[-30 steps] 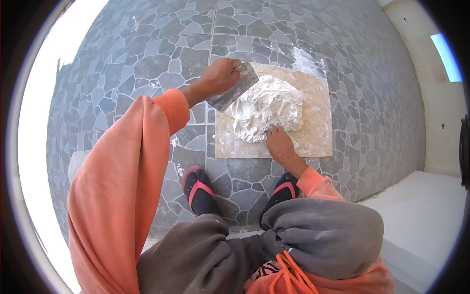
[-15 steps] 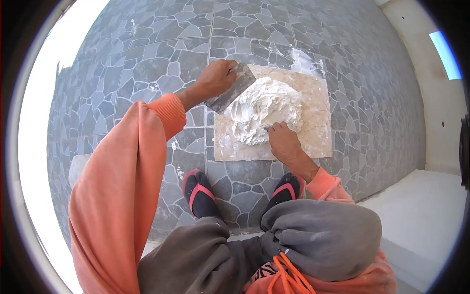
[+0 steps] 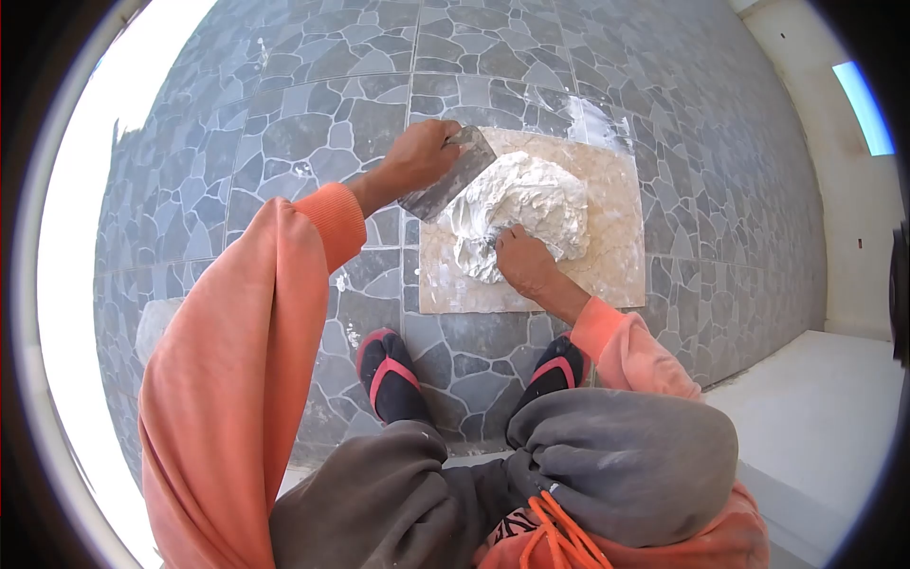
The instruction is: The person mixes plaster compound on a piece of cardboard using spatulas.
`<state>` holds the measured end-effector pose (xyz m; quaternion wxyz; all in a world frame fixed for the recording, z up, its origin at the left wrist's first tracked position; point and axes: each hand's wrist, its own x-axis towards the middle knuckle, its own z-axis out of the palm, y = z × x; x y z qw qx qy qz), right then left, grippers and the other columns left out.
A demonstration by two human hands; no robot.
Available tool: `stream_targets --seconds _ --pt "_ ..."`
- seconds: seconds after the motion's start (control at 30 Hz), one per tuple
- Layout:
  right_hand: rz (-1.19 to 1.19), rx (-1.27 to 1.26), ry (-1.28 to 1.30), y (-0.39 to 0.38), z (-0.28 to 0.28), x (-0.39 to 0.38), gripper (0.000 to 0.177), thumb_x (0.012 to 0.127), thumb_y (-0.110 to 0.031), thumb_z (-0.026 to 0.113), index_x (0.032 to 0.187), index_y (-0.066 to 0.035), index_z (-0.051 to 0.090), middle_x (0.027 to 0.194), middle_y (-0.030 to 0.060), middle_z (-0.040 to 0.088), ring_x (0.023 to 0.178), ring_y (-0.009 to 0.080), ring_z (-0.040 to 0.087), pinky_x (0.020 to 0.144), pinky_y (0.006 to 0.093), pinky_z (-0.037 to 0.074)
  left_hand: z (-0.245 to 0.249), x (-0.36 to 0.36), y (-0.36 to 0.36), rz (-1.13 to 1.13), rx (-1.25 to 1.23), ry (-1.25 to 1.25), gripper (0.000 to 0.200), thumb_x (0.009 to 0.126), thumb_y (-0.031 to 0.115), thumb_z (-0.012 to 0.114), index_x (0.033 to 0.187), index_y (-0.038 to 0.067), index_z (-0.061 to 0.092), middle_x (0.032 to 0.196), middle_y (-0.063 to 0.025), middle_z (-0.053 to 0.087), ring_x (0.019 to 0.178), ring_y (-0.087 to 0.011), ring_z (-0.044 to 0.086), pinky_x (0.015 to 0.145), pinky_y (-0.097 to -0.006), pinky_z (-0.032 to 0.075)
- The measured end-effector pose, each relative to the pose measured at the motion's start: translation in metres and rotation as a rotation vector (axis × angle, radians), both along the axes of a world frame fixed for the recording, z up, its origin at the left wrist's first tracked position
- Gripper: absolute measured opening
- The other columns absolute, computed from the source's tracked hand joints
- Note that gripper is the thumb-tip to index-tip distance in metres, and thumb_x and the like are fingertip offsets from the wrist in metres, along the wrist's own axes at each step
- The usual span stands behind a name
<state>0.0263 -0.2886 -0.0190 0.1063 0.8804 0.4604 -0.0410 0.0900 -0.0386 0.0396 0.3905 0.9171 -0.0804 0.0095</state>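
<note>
A mound of white putty (image 3: 545,194) lies on a beige square board (image 3: 611,256) on the floor. My left hand (image 3: 427,152) is closed on a wide, smeared metal plastering trowel (image 3: 453,182), its face tilted at the upper left edge of the mound. Over the lower left part of the putty, my right hand (image 3: 526,261) grips a small scraper (image 3: 494,236). Only a grey bit of that tool shows, down in the putty; its handle is hidden by my fingers.
Grey stone-patterned tiles (image 3: 313,123) surround the board, with a white smear (image 3: 595,123) beyond its far edge. My feet in pink-strapped sandals (image 3: 391,372) stand at the near side. A white ledge (image 3: 806,408) runs along the right, below a pale wall (image 3: 853,256).
My right hand has moved left through the putty with the small scraper, from the mound's lower middle to its lower left. The left hand and trowel have stayed nearly in place.
</note>
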Motion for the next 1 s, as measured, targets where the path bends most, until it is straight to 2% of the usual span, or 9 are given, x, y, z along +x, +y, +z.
stream_targets --seconds 0.17,0.2,0.37,0.43,0.57,0.67,0.77,0.9,1.0 --pt "-0.036 0.035 0.079 0.0 0.037 0.003 0.015 0.075 -0.007 0.062 0.084 0.005 0.066 0.091 0.0141 0.06 0.095 0.0268 0.057 0.064 0.0334 0.057 -0.007 -0.001 0.008 -0.028 -0.105 -0.059 0.025 0.087 0.021 0.06 0.088 -0.004 0.057 0.071 -0.0243 0.057 0.064 -0.0403 0.052 0.064 -0.0463 0.041" --pt "-0.055 0.12 -0.036 0.006 0.036 0.005 0.014 0.075 -0.007 0.062 0.083 0.004 0.066 0.09 0.0141 0.06 0.095 0.0271 0.057 0.063 0.0335 0.057 -0.009 -0.002 0.008 -0.012 -0.072 -0.051 0.025 0.087 0.021 0.06 0.088 -0.004 0.057 0.07 -0.0241 0.056 0.063 -0.0402 0.052 0.064 -0.0461 0.042" --pt "0.121 -0.022 0.067 -0.005 -0.01 0.006 0.015 0.075 -0.007 0.061 0.086 0.002 0.064 0.091 0.0121 0.059 0.095 0.0256 0.057 0.063 0.032 0.057 0.002 -0.002 0.006 0.01 0.015 -0.014 0.025 0.087 0.021 0.06 0.089 -0.004 0.058 0.07 -0.0239 0.057 0.064 -0.0399 0.053 0.064 -0.046 0.042" --pt "0.124 -0.003 0.156 -0.008 0.03 0.009 0.015 0.076 -0.007 0.061 0.083 0.005 0.066 0.089 0.0153 0.06 0.091 0.027 0.058 0.064 0.0328 0.057 0.002 -0.005 0.006 0.007 -0.027 -0.029 0.025 0.087 0.021 0.06 0.091 -0.004 0.059 0.072 -0.0244 0.058 0.065 -0.0401 0.054 0.065 -0.0459 0.043" --pt "-0.154 0.052 -0.119 -0.014 0.028 0.011 0.012 0.076 -0.006 0.06 0.083 0.002 0.066 0.091 0.0133 0.06 0.093 0.0264 0.059 0.066 0.0342 0.057 0.0 -0.007 0.007 0.008 0.003 0.016 0.025 0.087 0.021 0.06 0.095 -0.002 0.062 0.075 -0.0247 0.061 0.068 -0.0401 0.057 0.067 -0.0454 0.044" --pt "0.009 -0.114 0.035 -0.022 0.0 -0.003 0.012 0.076 -0.005 0.06 0.085 0.001 0.066 0.092 0.0126 0.061 0.094 0.0262 0.058 0.066 0.0327 0.057 0.011 -0.01 -0.002 0.02 -0.045 0.096 0.025 0.085 0.016 0.058 0.098 -0.004 0.063 0.087 -0.029 0.063 0.085 -0.0454 0.061 0.077 -0.0489 0.046" --pt "-0.07 -0.002 0.151 -0.019 0.036 -0.003 0.013 0.075 -0.005 0.061 0.085 0.002 0.066 0.092 0.0148 0.06 0.095 0.027 0.058 0.066 0.0311 0.057 0.007 -0.011 -0.005 -0.012 -0.076 0.014 0.025 0.084 0.015 0.058 0.099 -0.004 0.063 0.088 -0.0294 0.063 0.086 -0.0455 0.061 0.078 -0.0489 0.046" --pt "-0.24 0.029 -0.122 -0.017 0.018 0.013 0.014 0.077 -0.006 0.062 0.087 0.001 0.067 0.093 0.0143 0.06 0.095 0.0268 0.058 0.066 0.0317 0.057 0.013 -0.014 -0.009 -0.02 -0.033 0.064 0.024 0.085 0.016 0.058 0.097 -0.004 0.063 0.085 -0.0284 0.063 0.082 -0.0445 0.06 0.075 -0.0484 0.046" --pt "-0.144 -0.081 0.07 -0.017 0.008 0.001 0.016 0.077 -0.007 0.062 0.091 0.001 0.067 0.098 0.0156 0.06 0.096 0.0268 0.058 0.068 0.0316 0.057 0.005 -0.009 -0.01 -0.049 -0.043 0.015 0.024 0.087 0.02 0.06 0.095 -0.002 0.062 0.081 -0.0256 0.063 0.072 -0.0414 0.06 0.068 -0.0467 0.045"
